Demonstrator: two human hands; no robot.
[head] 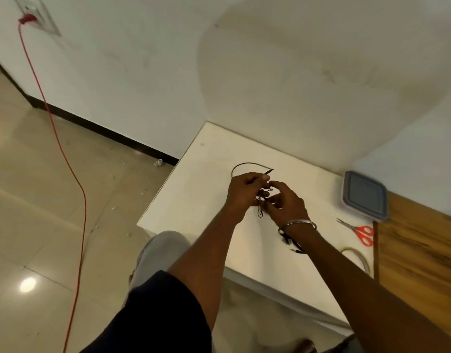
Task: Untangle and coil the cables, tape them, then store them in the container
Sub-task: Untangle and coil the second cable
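A thin black cable [247, 164] is held between both hands above the white table [193, 200]. My left hand [241, 193] pinches it near one end, whose plug sticks out to the right above my fingers. My right hand [286, 202] grips the tangled middle, and a small loop hangs below. Another dark cable [289, 242] lies on the table under my right wrist, partly hidden. A clear container with a grey-blue lid [364, 196] stands at the table's far right. A roll of tape [358, 258] lies near the right edge.
Red-handled scissors [360, 233] lie between the container and the tape. A wooden surface [418, 250] adjoins the table on the right. A red cord [66, 161] runs from a wall socket [37, 15] down across the tiled floor at left.
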